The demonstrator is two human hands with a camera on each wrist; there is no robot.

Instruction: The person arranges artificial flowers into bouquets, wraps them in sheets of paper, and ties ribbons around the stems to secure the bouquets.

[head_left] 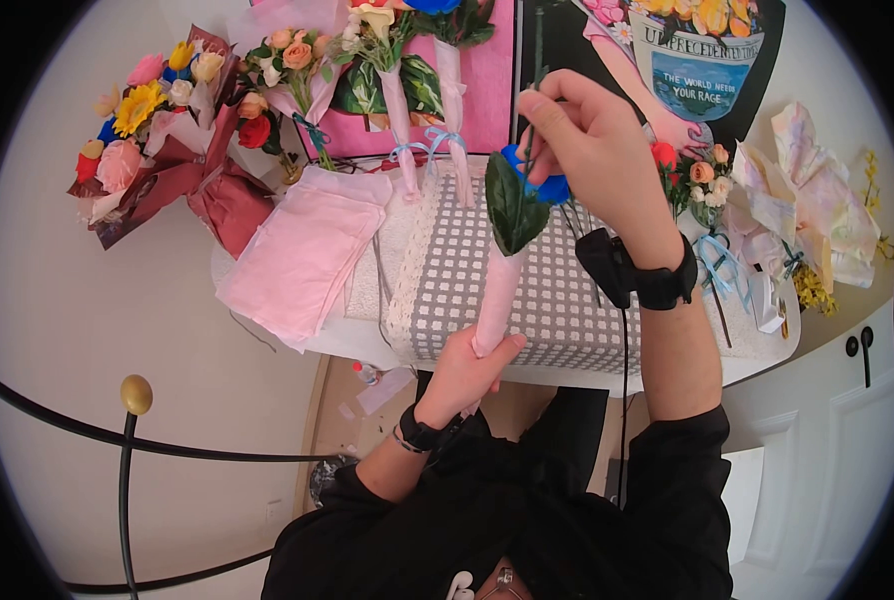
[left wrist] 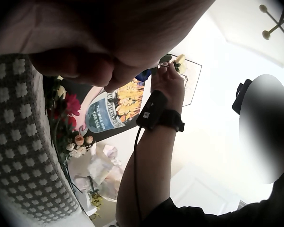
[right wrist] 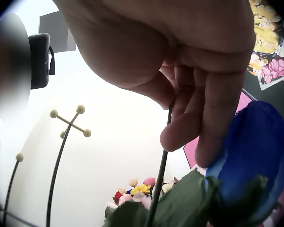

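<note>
My left hand (head_left: 464, 373) grips the lower part of a pink paper wrap (head_left: 498, 290) held upright. Dark green leaves (head_left: 512, 208) and a blue rose (right wrist: 255, 156) show above the wrap's top. Over them, my right hand (head_left: 602, 140) pinches a thin green flower stem (right wrist: 161, 172) between thumb and fingers. That stem runs down to the leaves, where its lower end is hidden. In the left wrist view, a pale yellow flower (left wrist: 181, 60) shows just above my right hand.
Pink wrapping sheets (head_left: 302, 250) lie left on the table beside a grey checked cloth block (head_left: 447, 270). Wrapped bouquets (head_left: 447, 110) stand behind. A large bouquet (head_left: 152, 125) is at the far left. Loose flowers (head_left: 702, 180) and blue ribbon (head_left: 722, 265) lie at the right.
</note>
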